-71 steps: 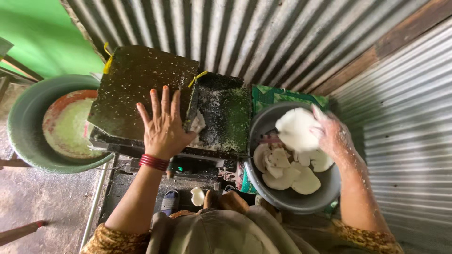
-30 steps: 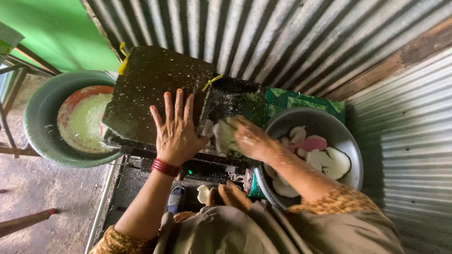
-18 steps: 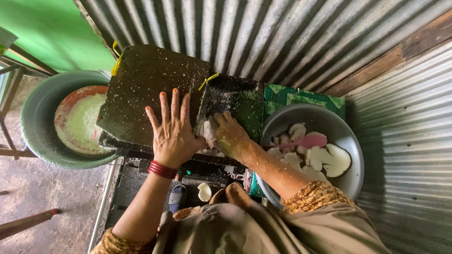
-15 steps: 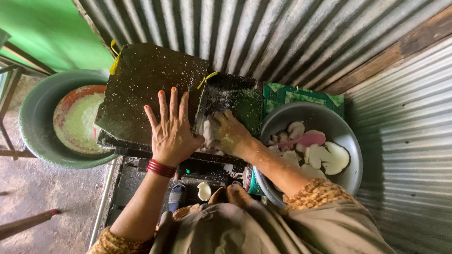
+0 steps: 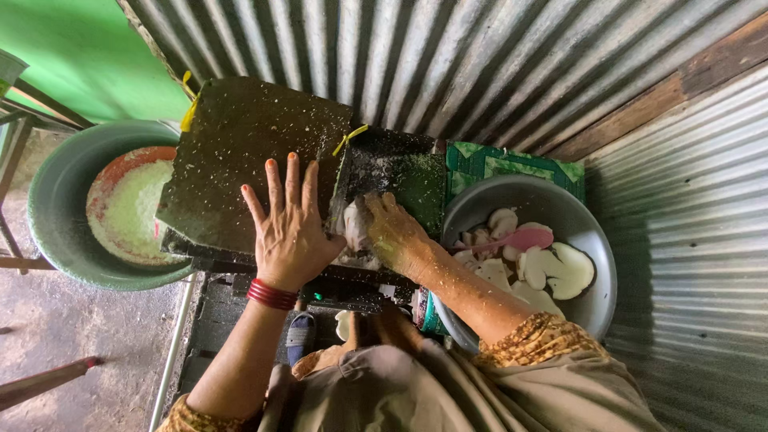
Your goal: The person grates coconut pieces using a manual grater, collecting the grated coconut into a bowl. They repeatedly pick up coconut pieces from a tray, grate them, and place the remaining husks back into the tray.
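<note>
The white coconut piece (image 5: 353, 226) sits at the near edge of the grating machine's open hopper (image 5: 394, 178), just right of the flat dark cover (image 5: 240, 152). The right hand (image 5: 394, 234) is closed around the piece with curled fingers; the far side of the piece and the hopper opening beneath it are hidden by the hand. The left hand (image 5: 292, 228) lies flat on the cover, fingers spread, red bangles (image 5: 271, 294) at the wrist. To the right, a metal bowl (image 5: 592, 240) holds more white pieces and a pink item too unclear to identify. To the left, a green basin (image 5: 56, 208) holds a red-rimmed bowl of white gratings (image 5: 132, 212). The machine's lower frame is obscured by the person's body.
</note>
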